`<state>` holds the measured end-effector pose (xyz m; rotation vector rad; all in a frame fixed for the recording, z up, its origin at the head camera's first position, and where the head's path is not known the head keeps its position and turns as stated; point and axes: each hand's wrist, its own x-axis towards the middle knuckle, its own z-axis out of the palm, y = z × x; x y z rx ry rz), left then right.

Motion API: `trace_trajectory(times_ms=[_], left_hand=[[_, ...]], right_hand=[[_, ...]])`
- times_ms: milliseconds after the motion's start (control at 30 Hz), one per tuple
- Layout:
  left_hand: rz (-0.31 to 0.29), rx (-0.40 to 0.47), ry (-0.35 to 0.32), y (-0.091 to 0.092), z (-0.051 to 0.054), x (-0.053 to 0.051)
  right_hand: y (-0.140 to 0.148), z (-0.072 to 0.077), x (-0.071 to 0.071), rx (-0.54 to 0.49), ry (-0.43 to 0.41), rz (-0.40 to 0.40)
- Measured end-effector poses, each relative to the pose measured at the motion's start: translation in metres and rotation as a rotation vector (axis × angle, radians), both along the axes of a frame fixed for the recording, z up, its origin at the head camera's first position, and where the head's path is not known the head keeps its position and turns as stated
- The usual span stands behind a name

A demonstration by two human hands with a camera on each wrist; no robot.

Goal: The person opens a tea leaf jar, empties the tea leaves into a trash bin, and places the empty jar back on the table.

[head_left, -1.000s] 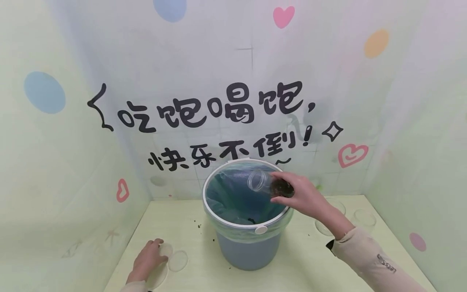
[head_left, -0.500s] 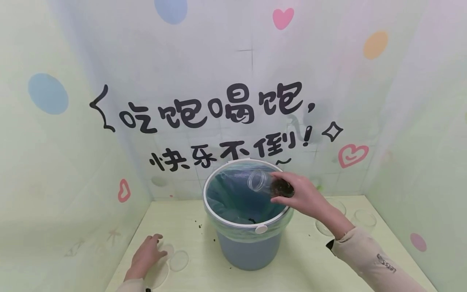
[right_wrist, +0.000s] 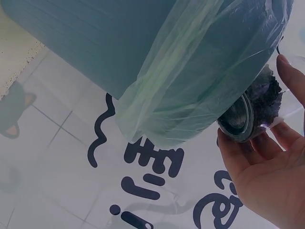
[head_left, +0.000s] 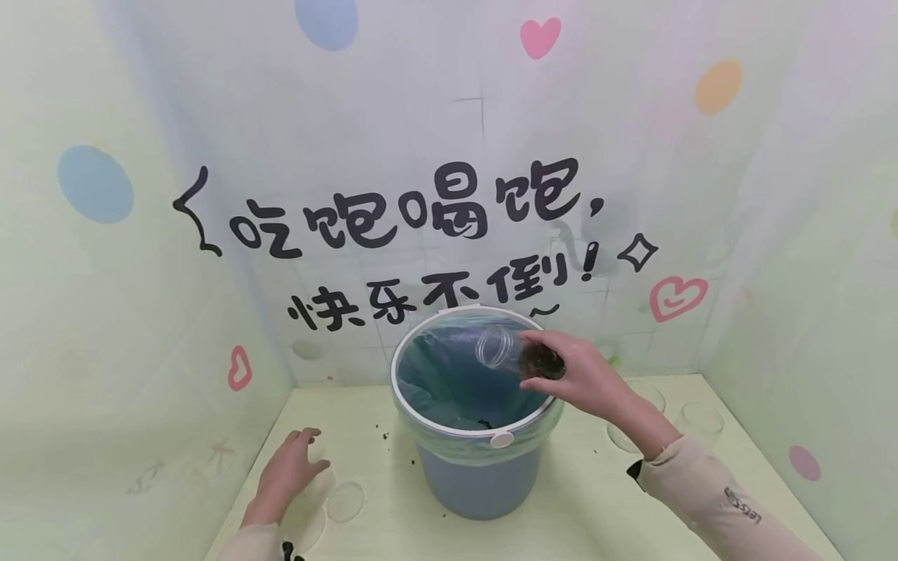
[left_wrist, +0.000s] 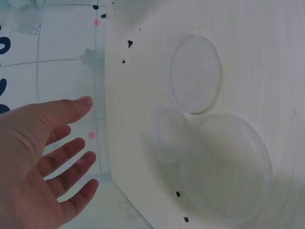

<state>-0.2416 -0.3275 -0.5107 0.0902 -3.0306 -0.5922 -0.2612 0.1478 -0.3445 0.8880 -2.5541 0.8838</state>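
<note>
My right hand point(head_left: 585, 378) grips a small clear jar point(head_left: 500, 348) over the bin point(head_left: 477, 483). The jar lies tilted on its side, its mouth towards the left, with dark crumbly stuff point(right_wrist: 268, 98) inside. A thin green-tinted bag point(right_wrist: 186, 81) lines the bin and folds down over its white rim. My left hand point(head_left: 288, 471), fingers spread and slightly bent, hovers above the table's left part and holds nothing. Below it lie several clear round discs, among them a small one point(left_wrist: 195, 74) and a larger one point(left_wrist: 228, 167).
More clear round pieces point(head_left: 703, 421) lie on the table at the right, partly behind my right forearm. Dark crumbs point(head_left: 385, 436) are scattered left of the bin. Printed cloth walls point(head_left: 449, 117) enclose the pale table point(head_left: 351, 413) at the back and sides.
My left hand has lifted off the clear discs and moved slightly away from me, its fingers spreading. The right hand and the tilted jar have stayed in place.
</note>
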Motion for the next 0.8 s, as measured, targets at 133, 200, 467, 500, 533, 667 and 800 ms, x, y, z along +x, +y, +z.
trace_trajectory(times_ms=[133,200,467,500,533,667,800], left_hand=[[-0.012,0.001,0.037,0.009,0.014,-0.001],[-0.019,0.005,0.053,0.014,0.021,-0.002],[-0.044,0.002,0.120,0.035,0.053,-0.010],[-0.048,0.003,0.127,0.038,0.057,-0.012],[-0.051,0.003,0.134,0.041,0.062,-0.013],[-0.062,0.008,0.160,0.055,0.082,-0.016],[-0.088,-0.001,0.187,0.070,0.101,-0.014]], right_hand=[[-0.001,0.000,0.000,0.001,0.000,0.002],[-0.001,0.000,0.000,0.000,0.001,0.004],[-0.002,0.000,0.000,-0.004,0.000,0.010],[-0.002,0.000,0.000,-0.004,-0.001,0.010],[-0.002,0.000,0.000,-0.005,-0.003,0.009],[-0.002,-0.001,0.000,-0.006,-0.010,0.008],[-0.002,-0.001,0.000,-0.007,-0.011,0.007]])
